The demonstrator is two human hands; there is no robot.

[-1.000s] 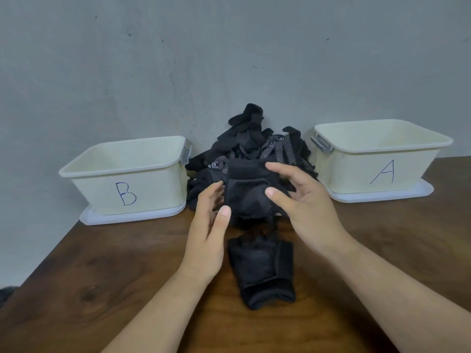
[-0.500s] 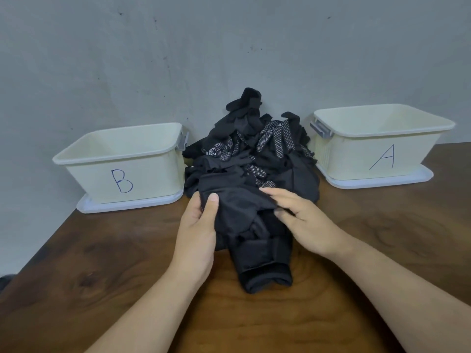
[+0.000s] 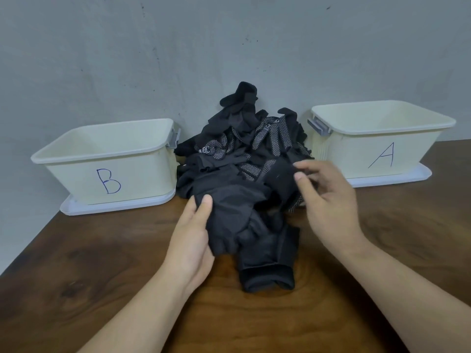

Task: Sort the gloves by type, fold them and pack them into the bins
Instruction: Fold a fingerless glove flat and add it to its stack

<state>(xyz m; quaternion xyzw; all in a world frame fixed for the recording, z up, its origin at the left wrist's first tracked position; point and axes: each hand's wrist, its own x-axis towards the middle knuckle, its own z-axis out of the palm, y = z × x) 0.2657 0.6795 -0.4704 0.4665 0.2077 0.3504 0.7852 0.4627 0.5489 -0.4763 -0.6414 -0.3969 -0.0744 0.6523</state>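
A heap of black gloves [image 3: 251, 146], some with white dotted palms, lies against the wall between two cream bins. Bin B [image 3: 109, 164] stands to its left and bin A [image 3: 382, 138] to its right; I see nothing inside either. A plain black glove [image 3: 234, 210] lies at the front of the heap over another black glove [image 3: 267, 266] on the table. My left hand [image 3: 193, 238] grips the plain glove's left edge, thumb on top. My right hand [image 3: 328, 197] hovers at the heap's right side, fingers loosely bent and pinching a black glove's edge.
Each bin sits on its white lid [image 3: 117, 207], and grey latches face the heap. The dark wooden table [image 3: 102, 276] ends at its left edge, close to bin B. A grey wall stands right behind everything.
The glove I held up was laid down onto the lower glove. My left hand stayed at its left edge. My right hand left it and rose to the heap's right side.
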